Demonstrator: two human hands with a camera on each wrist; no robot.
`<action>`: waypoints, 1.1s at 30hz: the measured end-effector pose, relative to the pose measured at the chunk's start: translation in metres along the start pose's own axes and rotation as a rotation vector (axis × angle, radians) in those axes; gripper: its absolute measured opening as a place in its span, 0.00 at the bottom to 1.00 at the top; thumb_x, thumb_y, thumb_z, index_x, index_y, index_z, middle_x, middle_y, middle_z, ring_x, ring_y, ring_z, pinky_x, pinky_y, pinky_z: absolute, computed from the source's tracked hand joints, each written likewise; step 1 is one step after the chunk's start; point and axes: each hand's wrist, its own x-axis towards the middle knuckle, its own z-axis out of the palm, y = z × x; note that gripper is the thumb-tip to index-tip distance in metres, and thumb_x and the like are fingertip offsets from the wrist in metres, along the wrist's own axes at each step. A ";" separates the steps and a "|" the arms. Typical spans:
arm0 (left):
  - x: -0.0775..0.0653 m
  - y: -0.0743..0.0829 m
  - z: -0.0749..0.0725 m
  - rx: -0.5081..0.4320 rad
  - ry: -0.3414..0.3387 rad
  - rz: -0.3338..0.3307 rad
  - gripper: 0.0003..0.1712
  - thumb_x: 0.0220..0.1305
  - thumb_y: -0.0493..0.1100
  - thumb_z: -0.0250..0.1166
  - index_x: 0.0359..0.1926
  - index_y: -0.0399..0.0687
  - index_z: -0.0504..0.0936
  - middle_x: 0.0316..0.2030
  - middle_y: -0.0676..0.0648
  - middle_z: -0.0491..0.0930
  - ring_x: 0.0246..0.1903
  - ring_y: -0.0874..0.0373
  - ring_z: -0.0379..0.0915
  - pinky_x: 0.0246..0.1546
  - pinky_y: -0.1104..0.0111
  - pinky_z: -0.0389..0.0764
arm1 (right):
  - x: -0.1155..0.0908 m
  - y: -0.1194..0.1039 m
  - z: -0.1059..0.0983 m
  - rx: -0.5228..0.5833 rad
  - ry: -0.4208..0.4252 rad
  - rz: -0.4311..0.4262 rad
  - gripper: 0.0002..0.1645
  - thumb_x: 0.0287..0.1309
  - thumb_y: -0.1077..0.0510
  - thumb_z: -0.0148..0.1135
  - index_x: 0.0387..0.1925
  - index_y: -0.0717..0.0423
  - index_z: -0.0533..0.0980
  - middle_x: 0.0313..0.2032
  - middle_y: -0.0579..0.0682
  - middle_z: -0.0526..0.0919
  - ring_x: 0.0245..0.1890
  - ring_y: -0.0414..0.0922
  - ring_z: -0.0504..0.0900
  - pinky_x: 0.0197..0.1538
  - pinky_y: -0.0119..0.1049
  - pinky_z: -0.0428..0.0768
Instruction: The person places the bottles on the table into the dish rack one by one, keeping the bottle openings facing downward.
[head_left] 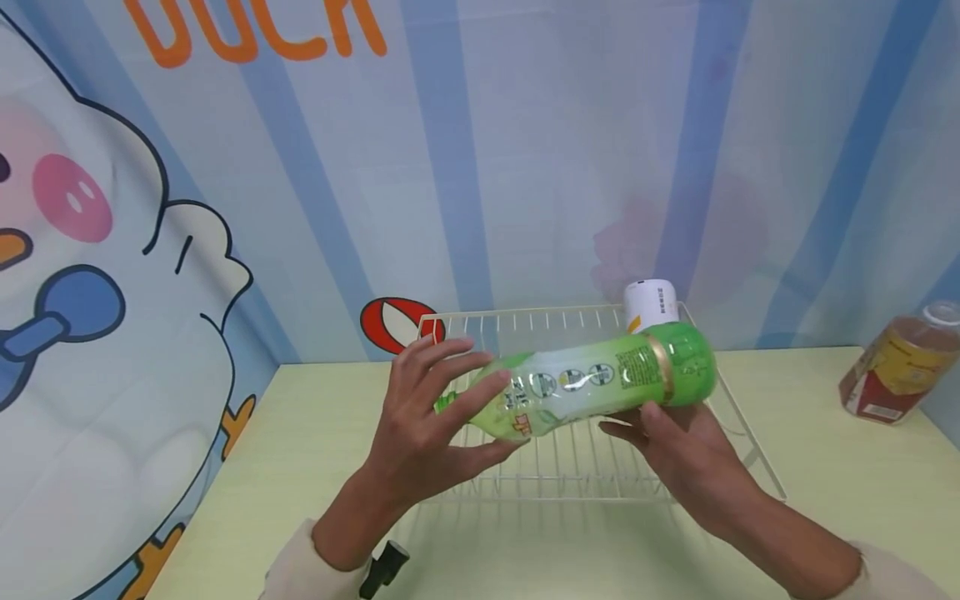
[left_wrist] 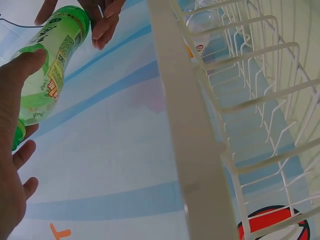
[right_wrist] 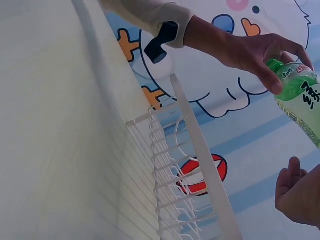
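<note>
Left hand [head_left: 426,423] and right hand [head_left: 693,454] hold a green bottle [head_left: 581,382] above pale table [head_left: 311,450], before striped backdrop [head_left: 562,158].

Left hand [left_wrist: 7,115] at left edge, thumb on labelled green bottle [left_wrist: 47,72], bottle slanted, cap end lower in view, right hand [left_wrist: 104,19] at base, white wire rack [left_wrist: 187,120] at right, striped backdrop [left_wrist: 110,165] behind.

Green-and-white bottle [head_left: 577,382], white wire rack [head_left: 558,477], blue-striped backdrop [head_left: 525,167], pale yellow-green tabletop [head_left: 315,442]
</note>
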 end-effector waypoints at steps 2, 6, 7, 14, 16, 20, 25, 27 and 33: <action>0.000 0.000 0.000 0.002 0.000 0.003 0.44 0.33 0.51 0.85 0.55 0.48 0.78 0.48 0.41 0.81 0.53 0.42 0.74 0.53 0.43 0.72 | 0.000 0.000 0.000 0.031 0.005 0.011 0.32 0.74 0.51 0.51 0.74 0.45 0.54 0.64 0.50 0.72 0.60 0.47 0.77 0.61 0.39 0.75; 0.001 0.001 0.000 0.002 -0.004 0.005 0.44 0.33 0.51 0.85 0.55 0.48 0.78 0.49 0.41 0.81 0.53 0.42 0.74 0.53 0.44 0.72 | 0.000 -0.001 0.002 0.103 0.007 0.018 0.33 0.75 0.50 0.51 0.75 0.43 0.54 0.64 0.48 0.72 0.60 0.46 0.76 0.61 0.38 0.75; 0.001 0.001 0.000 0.003 -0.007 0.004 0.44 0.33 0.51 0.85 0.55 0.48 0.77 0.49 0.41 0.81 0.53 0.43 0.74 0.53 0.44 0.72 | 0.000 -0.001 0.002 0.124 0.005 0.019 0.33 0.75 0.51 0.51 0.75 0.43 0.54 0.64 0.48 0.72 0.60 0.46 0.76 0.61 0.38 0.74; 0.000 0.003 0.000 0.016 -0.017 0.000 0.46 0.32 0.53 0.86 0.56 0.49 0.77 0.49 0.42 0.81 0.53 0.43 0.74 0.52 0.45 0.73 | -0.001 -0.003 0.007 0.180 0.014 0.028 0.33 0.74 0.50 0.51 0.75 0.42 0.55 0.63 0.46 0.72 0.58 0.44 0.75 0.61 0.37 0.74; 0.000 0.003 0.000 0.012 -0.020 -0.005 0.47 0.32 0.53 0.86 0.56 0.49 0.76 0.49 0.42 0.80 0.53 0.43 0.74 0.52 0.45 0.73 | 0.000 -0.004 0.008 0.181 0.019 0.020 0.33 0.74 0.49 0.52 0.75 0.42 0.55 0.61 0.46 0.73 0.56 0.44 0.76 0.60 0.37 0.74; -0.001 0.004 0.000 0.008 -0.025 -0.011 0.47 0.31 0.53 0.86 0.56 0.49 0.76 0.49 0.42 0.80 0.53 0.44 0.74 0.52 0.45 0.73 | 0.001 -0.005 0.008 0.199 0.001 -0.001 0.33 0.74 0.51 0.53 0.74 0.44 0.56 0.59 0.45 0.75 0.54 0.43 0.76 0.58 0.36 0.75; -0.002 0.006 -0.001 0.008 -0.035 -0.018 0.49 0.30 0.54 0.87 0.56 0.48 0.76 0.50 0.42 0.80 0.54 0.43 0.73 0.53 0.45 0.73 | 0.002 -0.007 0.007 0.194 -0.023 -0.035 0.32 0.74 0.52 0.53 0.74 0.45 0.58 0.58 0.45 0.76 0.52 0.42 0.77 0.56 0.36 0.75; -0.004 0.006 -0.001 0.006 -0.043 -0.028 0.50 0.29 0.55 0.87 0.57 0.47 0.75 0.51 0.42 0.80 0.54 0.43 0.73 0.54 0.45 0.72 | 0.003 -0.008 0.005 0.192 -0.029 -0.048 0.31 0.74 0.52 0.53 0.74 0.45 0.58 0.57 0.45 0.76 0.51 0.43 0.77 0.56 0.36 0.75; -0.013 0.007 -0.005 0.018 -0.063 -0.056 0.53 0.29 0.58 0.86 0.58 0.41 0.74 0.51 0.43 0.79 0.55 0.43 0.73 0.54 0.42 0.70 | 0.003 -0.011 0.001 0.174 0.013 -0.071 0.29 0.74 0.51 0.52 0.72 0.47 0.61 0.59 0.47 0.75 0.54 0.44 0.77 0.57 0.39 0.77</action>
